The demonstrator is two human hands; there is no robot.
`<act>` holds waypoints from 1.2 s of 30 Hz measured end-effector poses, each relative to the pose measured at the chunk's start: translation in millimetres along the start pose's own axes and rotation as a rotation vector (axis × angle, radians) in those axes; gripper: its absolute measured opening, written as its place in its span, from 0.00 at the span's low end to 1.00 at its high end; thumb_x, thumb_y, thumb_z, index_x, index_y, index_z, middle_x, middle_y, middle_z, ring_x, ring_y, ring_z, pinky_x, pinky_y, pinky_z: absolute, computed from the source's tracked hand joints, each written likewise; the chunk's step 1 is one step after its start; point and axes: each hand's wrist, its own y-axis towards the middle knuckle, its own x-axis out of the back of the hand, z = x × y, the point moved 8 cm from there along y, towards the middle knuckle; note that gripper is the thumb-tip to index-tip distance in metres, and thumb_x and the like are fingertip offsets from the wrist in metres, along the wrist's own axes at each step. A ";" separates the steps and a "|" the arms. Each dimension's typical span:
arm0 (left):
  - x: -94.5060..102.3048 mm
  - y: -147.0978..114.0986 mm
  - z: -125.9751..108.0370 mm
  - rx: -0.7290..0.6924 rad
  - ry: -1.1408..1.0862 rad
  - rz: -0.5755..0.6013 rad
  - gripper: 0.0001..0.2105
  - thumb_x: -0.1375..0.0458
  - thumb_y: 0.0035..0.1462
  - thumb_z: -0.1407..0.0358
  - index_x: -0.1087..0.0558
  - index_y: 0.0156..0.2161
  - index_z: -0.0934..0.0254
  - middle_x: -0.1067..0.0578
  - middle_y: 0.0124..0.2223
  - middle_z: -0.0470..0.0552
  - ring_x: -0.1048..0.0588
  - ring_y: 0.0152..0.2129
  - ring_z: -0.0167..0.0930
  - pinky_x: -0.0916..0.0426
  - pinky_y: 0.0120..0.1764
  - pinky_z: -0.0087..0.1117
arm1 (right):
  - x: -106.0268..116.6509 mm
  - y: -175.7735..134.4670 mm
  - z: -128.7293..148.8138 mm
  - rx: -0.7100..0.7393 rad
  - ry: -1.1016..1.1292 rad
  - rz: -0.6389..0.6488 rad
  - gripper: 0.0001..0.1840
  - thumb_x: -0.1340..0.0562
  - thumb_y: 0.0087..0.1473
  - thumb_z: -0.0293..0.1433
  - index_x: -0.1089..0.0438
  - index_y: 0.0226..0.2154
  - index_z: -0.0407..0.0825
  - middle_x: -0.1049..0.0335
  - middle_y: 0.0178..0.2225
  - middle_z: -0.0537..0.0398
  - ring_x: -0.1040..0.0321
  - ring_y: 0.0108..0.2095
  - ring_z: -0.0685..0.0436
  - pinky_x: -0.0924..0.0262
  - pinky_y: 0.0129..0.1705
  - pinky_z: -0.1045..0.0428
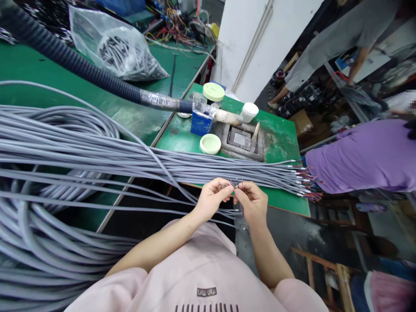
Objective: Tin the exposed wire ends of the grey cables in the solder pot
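Note:
My left hand [212, 195] is closed in a pinch around the stripped end of a grey cable, where thin coloured wires poke out between the fingers. Meeting it fingertip to fingertip, my right hand [251, 201] pinches the tips of those same thin wires. Just beyond both hands lies a thick bundle of grey cables [195, 167] across the green table. At the bundle's right end, the bare coloured wires [308, 182] fan out past white sleeves. A few loose cable ends [232, 213] hang below my hands, near my lap.
A solder pot [240, 138] with a wooden-handled scraper [255, 136] stands behind the bundle. Around it are a pale green lid [210, 144], a white cup [249, 112] and a black extraction hose [107, 80]. Cable coils [39, 242] fill the left. A person in purple [360, 156] is at right.

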 end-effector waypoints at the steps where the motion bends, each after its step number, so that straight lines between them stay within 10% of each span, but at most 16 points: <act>1: 0.7 0.2 0.1 -0.007 -0.001 -0.004 0.13 0.35 0.45 0.57 0.28 0.28 0.66 0.29 0.20 0.43 0.34 0.17 0.21 0.37 0.23 0.23 | 0.5 0.4 -1.5 -0.003 -0.008 0.000 0.04 0.35 0.49 0.31 0.31 0.27 0.49 0.34 0.21 0.63 0.37 0.18 0.55 0.40 0.21 0.58; 36: 0.1 1.0 -17.2 -0.102 0.053 -0.055 0.13 0.34 0.44 0.56 0.27 0.27 0.65 0.27 0.22 0.44 0.30 0.18 0.24 0.32 0.26 0.27 | -3.8 9.9 7.6 0.013 -0.081 0.037 0.08 0.37 0.50 0.34 0.31 0.23 0.48 0.37 0.25 0.59 0.38 0.22 0.53 0.36 0.21 0.56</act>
